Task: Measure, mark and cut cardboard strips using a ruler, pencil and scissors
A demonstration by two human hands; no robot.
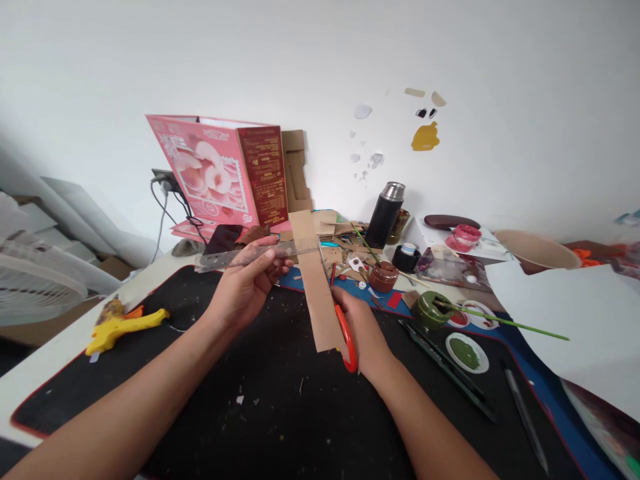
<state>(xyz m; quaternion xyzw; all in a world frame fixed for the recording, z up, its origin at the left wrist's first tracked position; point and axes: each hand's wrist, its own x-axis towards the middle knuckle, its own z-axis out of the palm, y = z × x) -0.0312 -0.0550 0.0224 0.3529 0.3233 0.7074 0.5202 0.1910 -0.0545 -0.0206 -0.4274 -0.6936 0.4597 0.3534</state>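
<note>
My left hand (249, 283) is closed on a clear plastic ruler (235, 257) and holds it level above the black mat (210, 400). The ruler's right end crosses a long brown cardboard strip (315, 280), and the left fingers seem to pinch that strip too. My right hand (361, 328) grips red-handled scissors (347, 340), whose blades are hidden behind the strip. The strip stands nearly upright between both hands.
A yellow glue gun (120, 327) lies at the left. A pink box (220, 175) and a black flask (384, 215) stand at the back. Small paint pots (384, 276), a green paint dish (466, 352), a thin green stick (505, 321) and white paper (575, 333) fill the right side.
</note>
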